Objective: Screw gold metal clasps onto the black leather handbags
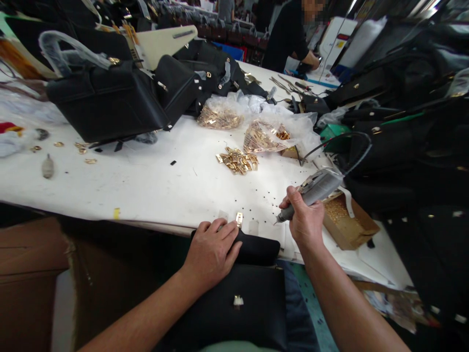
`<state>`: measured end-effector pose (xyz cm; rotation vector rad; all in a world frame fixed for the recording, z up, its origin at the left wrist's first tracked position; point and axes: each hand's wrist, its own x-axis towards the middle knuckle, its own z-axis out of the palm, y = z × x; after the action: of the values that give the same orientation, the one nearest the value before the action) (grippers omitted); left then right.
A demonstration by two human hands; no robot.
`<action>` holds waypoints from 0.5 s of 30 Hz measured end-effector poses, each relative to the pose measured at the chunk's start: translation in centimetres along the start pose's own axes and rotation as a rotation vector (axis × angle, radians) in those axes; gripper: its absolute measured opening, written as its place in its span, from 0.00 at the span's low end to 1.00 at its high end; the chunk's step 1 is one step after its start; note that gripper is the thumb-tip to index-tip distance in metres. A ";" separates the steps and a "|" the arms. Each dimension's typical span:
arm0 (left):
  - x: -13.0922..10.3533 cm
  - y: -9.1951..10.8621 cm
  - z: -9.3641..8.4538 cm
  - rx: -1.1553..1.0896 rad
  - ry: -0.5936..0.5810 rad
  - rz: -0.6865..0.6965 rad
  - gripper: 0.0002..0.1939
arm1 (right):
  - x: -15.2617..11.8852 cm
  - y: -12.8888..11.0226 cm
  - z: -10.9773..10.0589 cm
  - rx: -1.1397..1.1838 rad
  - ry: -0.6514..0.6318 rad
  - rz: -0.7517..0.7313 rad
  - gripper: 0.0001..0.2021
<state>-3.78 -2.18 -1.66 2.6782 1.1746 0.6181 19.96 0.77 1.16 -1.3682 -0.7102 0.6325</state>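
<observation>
My right hand (307, 220) is closed around a grey electric screwdriver (318, 188), its tip pointing down-left just above the white table. A black cable runs from its rear end. My left hand (214, 247) lies with its fingers over the black flap (258, 248) of a handbag at the table edge. Beside its fingertips a gold metal plate (239, 219) sticks out past the flap's edge. The black bag body (252, 286) rests on my lap, with a small gold fitting (238, 300) on its front.
Loose gold plates (239, 161) lie in a pile near plastic bags (266, 136) of hardware. A cardboard box (348, 227) of small gold parts stands right. Finished-looking black handbags (106, 100) fill the back left. Across the table, another person (286, 36) works.
</observation>
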 end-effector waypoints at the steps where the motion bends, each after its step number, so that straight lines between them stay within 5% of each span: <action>1: 0.0 0.0 0.0 -0.002 0.000 -0.002 0.14 | -0.1 -0.2 0.0 0.010 0.005 -0.001 0.17; 8: -0.1 0.4 -0.4 -0.019 -0.002 -0.020 0.21 | -2.0 -2.7 1.8 0.282 -0.021 0.061 0.16; 15: -0.4 0.4 -0.5 -0.021 -0.035 -0.038 0.26 | -5.6 -3.4 4.7 0.495 -0.056 0.283 0.17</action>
<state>-3.96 -2.70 -1.21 2.6323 1.1998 0.5719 12.75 -0.83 4.33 -0.9964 -0.3671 1.0002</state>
